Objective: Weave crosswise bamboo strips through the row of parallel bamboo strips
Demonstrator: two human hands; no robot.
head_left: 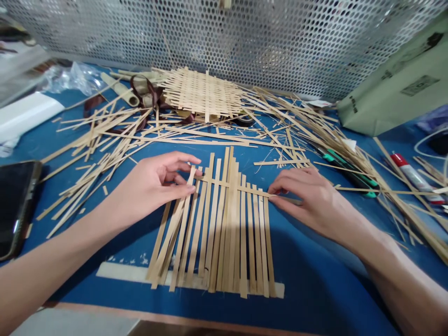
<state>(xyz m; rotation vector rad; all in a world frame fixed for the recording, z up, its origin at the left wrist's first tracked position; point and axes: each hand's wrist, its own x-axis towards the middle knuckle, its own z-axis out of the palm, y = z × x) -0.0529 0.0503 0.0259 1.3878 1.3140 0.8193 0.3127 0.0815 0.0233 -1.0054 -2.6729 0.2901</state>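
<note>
Upright bamboo strips [212, 224] lie side by side on the blue tabletop, their near ends along a pale strip of tape [122, 271]. A thin cross strip [255, 190] runs over and under them near their far ends. My left hand [163, 179] is at the left side, thumb and fingers closed around the top of a slightly raised upright strip, close to the cross strip's left end. With thumb and fingertips, my right hand [301, 189] pinches the right end of the cross strip. The exact contact under the left fingers is partly hidden.
A woven bamboo piece [206, 93] lies at the back among loose strips [101, 140]. To the right are a green-and-black cutter [350, 172], a red-capped tube [416, 177] and a green bag [388, 88]. A phone [17, 210] lies at left, before a perforated metal panel [224, 37].
</note>
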